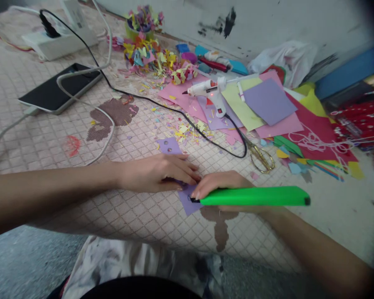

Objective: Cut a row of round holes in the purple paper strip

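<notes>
A narrow strip of purple paper (pixel 187 204) lies on the cloth near the table's front edge, partly covered by my hands. Small round drawn marks show at its far end, and a dark mark at its near end. My left hand (pixel 157 172) rests across the strip with fingers stretched out and holds nothing. My right hand (pixel 226 182) is closed around a bright green marker (pixel 255 196), held almost level. The marker's black tip touches or hovers just over the paper's near part; I cannot tell which. My right fingers are partly hidden behind the marker.
Beyond my hands lie a white glue gun (pixel 216 93) with a black cord, gold-handled scissors (pixel 262 158), coloured paper sheets (pixel 269 101) and paper scraps (pixel 190 128). A tablet (pixel 62 87) and a white power strip (pixel 57 43) with cables are at the left. Paper flowers (pixel 156 56) stand behind.
</notes>
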`<state>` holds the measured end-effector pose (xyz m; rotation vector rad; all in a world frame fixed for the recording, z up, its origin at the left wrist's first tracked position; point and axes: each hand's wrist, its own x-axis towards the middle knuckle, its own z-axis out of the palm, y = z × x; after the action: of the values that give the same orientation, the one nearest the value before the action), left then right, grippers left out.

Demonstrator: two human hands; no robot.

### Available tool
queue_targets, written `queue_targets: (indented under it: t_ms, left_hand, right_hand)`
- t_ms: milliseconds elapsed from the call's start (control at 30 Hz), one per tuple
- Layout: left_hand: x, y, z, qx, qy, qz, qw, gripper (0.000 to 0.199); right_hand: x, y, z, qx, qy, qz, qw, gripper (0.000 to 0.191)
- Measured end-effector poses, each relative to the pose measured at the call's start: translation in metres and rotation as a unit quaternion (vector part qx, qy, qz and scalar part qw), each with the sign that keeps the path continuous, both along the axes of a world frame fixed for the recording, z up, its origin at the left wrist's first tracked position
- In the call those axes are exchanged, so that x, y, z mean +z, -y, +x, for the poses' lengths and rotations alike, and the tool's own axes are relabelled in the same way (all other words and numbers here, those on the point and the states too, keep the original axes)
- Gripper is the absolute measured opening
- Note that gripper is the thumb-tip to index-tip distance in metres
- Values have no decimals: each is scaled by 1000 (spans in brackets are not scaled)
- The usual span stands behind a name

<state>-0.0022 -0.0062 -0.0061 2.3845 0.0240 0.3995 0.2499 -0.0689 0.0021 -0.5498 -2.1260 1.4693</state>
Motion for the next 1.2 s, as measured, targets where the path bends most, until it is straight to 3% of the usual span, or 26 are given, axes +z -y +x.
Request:
queue_targets:
  t_ms: [100,267,500,767,933,1200]
  left_hand:
    - [0,0,-1,0,2,-5,1000,26]
    - [1,2,-2,7,-5,-9,1000,29]
    - [0,2,-3,28,1,-6,1000,35]
    - [1,1,-1,1,10,16,1000,30]
    - [1,2,-1,-7,-19,1,1000,33]
    - [4,4,1,-31,-32,-1,999,29]
  right_hand:
    - [-5,1,1,-51,-62,-82,993,35]
    - [-1,2,1,-38,-100,-109,988,27]
    - [0,1,5,-37,-57,-77,995,24]
    - [-6,4,5,-58,-72,-151,984,30]
    - [-5,-3,1,-47,-59,-120,990,29]
    - [-7,-7,0,-61,-37,-140,988,29]
